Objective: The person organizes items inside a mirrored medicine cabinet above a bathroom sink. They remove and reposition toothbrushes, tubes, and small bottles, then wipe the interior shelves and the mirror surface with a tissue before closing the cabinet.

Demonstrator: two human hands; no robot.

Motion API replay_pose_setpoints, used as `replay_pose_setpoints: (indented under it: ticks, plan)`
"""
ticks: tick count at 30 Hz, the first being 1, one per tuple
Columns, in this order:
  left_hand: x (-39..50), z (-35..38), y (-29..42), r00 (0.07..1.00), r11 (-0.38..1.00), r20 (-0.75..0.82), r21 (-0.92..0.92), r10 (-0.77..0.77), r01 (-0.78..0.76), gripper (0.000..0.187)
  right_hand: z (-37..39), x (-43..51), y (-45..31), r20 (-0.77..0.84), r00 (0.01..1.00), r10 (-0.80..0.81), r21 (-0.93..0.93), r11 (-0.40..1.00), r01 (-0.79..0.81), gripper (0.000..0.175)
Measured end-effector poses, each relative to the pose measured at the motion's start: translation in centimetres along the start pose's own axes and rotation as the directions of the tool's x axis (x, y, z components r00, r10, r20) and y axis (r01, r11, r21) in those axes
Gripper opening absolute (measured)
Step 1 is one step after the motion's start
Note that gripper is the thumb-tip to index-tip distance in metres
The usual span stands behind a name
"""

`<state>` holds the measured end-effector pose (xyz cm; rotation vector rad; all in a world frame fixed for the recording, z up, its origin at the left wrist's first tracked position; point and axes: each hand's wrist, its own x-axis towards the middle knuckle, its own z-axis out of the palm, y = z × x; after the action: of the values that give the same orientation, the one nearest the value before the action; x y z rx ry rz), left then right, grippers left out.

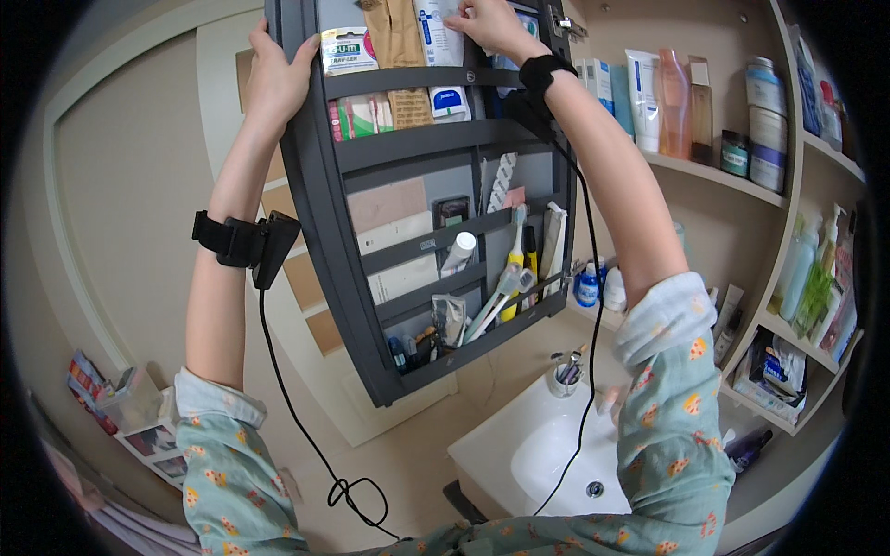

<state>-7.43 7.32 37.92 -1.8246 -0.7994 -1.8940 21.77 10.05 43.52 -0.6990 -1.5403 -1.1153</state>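
My left hand (pixel 281 80) grips the left edge of an open cabinet door (pixel 327 229) whose dark grey inner side has rack pockets. At the top, the fingers of my right hand (pixel 487 24) are on the upper right part of a white and blue tube (pixel 439 35), which stands in a pocket. Beside the tube are a brown paper packet (pixel 396 31) and a white GUM pack (pixel 349 52). Lower pockets hold a white-capped tube (pixel 459 251), a yellow electric toothbrush (pixel 514 260), a clear plastic bag (pixel 449 316) and flat white packs (pixel 410 278).
Open shelves (pixel 716 181) with bottles, tubes and jars stand at the right. Below the door is a white washbasin (pixel 556 445) with a cup of brushes (pixel 567 379) on its rim. Black cables (pixel 278 375) hang from both wrist straps. A panelled door (pixel 313 278) stands behind.
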Motion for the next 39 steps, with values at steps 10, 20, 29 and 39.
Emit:
replay_pose_setpoints:
  ticks: [10,20,29,39]
  plan:
    - [0.0,-0.7,0.4,0.999,0.989,0.053,-0.151,0.006,0.002,0.076,-0.8,-1.7,0.5,0.260,0.961,0.096,0.103,0.987,-0.127,0.034]
    - [0.2,-0.2,-0.1,0.998,0.997,0.060,-0.072,-0.027,0.031,0.079,-5.5,2.0,-5.2,0.270,0.878,0.396,0.016,0.910,-0.415,0.055]
    - [0.2,-0.2,0.2,0.999,1.000,0.044,-0.016,0.004,-0.003,0.077,-1.3,0.7,-6.4,0.096,0.863,0.497,-0.134,0.865,-0.483,0.075]
    - [0.2,-0.6,0.2,0.997,0.995,0.074,-0.092,-0.027,0.034,0.078,0.6,-0.5,-5.9,0.069,0.927,0.369,-0.139,0.924,-0.357,0.052]
